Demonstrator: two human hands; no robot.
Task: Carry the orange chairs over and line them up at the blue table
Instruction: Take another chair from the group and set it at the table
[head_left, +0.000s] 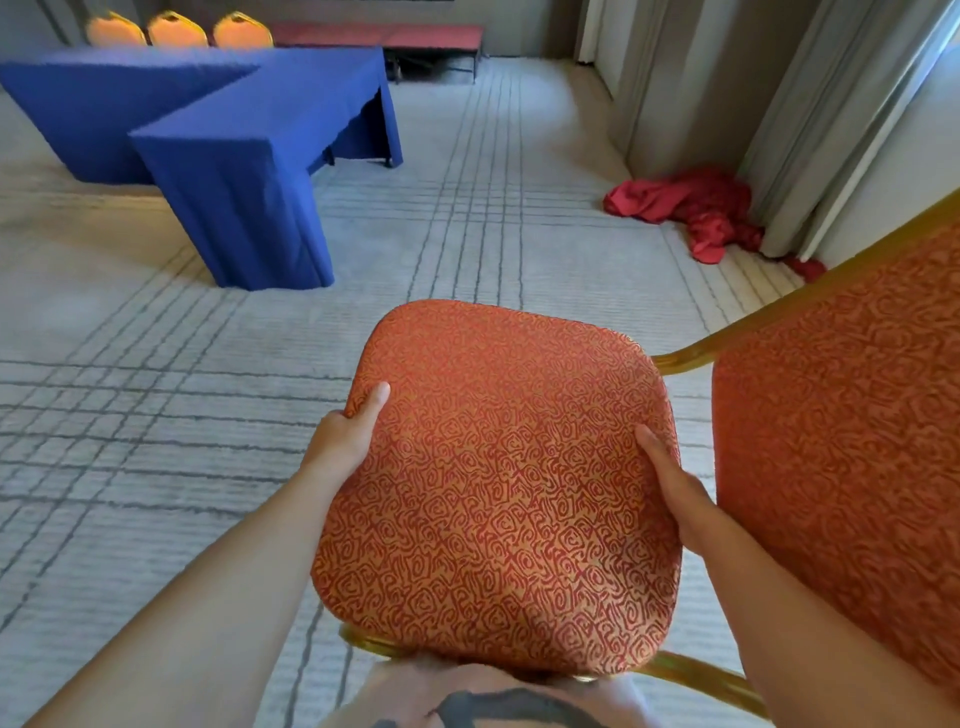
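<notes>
here the orange chair (498, 467) is held tilted, well apart from the blue table (249, 150), left hand (340, 441) and right hand (675, 488) clamped on opposite seat edges; judged stiff-framed, soft-padded, bulky rather than heavy.

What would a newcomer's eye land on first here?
The orange patterned chair fills the lower centre, its seat gripped at either side by the left hand and right hand. Upper left stand blue-draped tables with three orange chairs behind them; a red cloth lies crumpled at mid-right.
</notes>
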